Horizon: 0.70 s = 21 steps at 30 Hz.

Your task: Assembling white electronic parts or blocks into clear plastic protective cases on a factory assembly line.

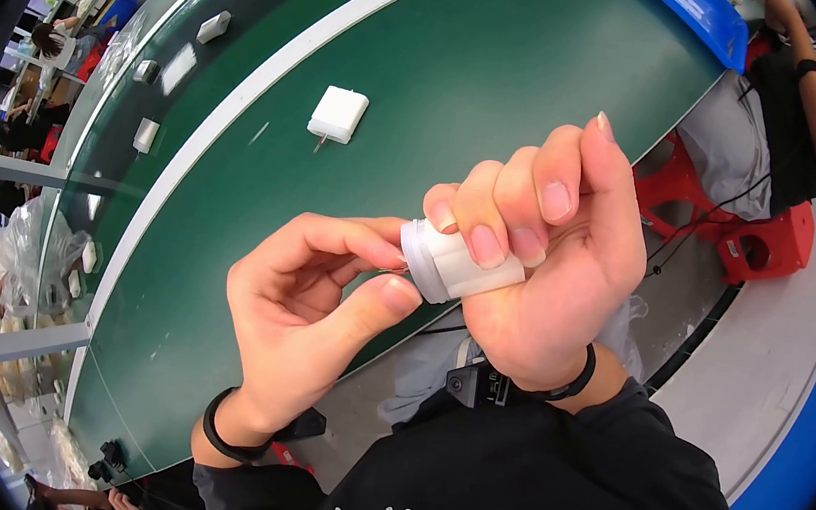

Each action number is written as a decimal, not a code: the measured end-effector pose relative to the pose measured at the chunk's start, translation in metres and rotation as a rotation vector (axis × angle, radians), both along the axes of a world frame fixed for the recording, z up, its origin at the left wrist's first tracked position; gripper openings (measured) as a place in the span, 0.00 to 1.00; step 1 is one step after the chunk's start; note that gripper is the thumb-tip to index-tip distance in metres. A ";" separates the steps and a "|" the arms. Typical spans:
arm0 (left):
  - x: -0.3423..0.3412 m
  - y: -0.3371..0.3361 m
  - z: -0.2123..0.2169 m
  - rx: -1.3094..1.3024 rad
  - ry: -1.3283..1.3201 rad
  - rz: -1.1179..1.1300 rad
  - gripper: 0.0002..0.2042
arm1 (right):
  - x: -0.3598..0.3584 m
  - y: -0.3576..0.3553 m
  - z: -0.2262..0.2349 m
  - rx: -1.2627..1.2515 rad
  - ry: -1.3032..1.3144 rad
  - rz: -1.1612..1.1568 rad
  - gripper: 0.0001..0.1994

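My right hand (557, 232) wraps its fingers round a white plastic housing (472, 264), which lies tilted on its side in front of me. A pale grey ring (424, 260) forms its left end. At that end my left hand (318, 290) has its thumb and forefinger together on thin reddish wires (394, 272); most of their length is hidden by the fingers. Beyond the hands, on the green table (235, 185), rests a similar white block (340, 113) with a short thin lead sticking out toward me.
Past the white divider strip (217, 77), several small white blocks (146, 135) lie on a dark green strip. Clear plastic bags (31, 252) hang at the left. A blue tray (701, 22) sits at the far right, near a seated person and red stools (771, 246).
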<state>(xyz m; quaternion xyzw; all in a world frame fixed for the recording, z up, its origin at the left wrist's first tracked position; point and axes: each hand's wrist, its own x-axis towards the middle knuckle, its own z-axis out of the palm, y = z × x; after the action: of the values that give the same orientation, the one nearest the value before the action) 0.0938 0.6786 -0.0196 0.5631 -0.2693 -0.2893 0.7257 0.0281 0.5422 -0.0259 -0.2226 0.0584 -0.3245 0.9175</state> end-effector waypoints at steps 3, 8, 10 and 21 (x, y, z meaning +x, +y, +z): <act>0.000 -0.001 -0.002 0.058 -0.091 0.014 0.08 | 0.001 0.001 -0.001 -0.018 0.002 0.008 0.22; -0.002 -0.004 -0.015 0.000 -0.183 0.049 0.08 | 0.001 0.008 -0.006 -0.145 -0.066 -0.070 0.21; -0.003 -0.004 -0.014 0.004 -0.206 0.035 0.08 | 0.000 0.008 -0.003 -0.103 -0.030 -0.066 0.20; 0.006 -0.009 -0.014 -0.058 -0.014 -0.011 0.23 | 0.008 0.004 0.009 0.146 0.063 -0.065 0.19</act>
<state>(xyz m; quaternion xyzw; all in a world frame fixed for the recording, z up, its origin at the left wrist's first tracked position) 0.0995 0.6694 -0.0340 0.5423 -0.2856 -0.2813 0.7384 0.0362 0.5466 -0.0171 -0.1634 0.1178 -0.3420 0.9179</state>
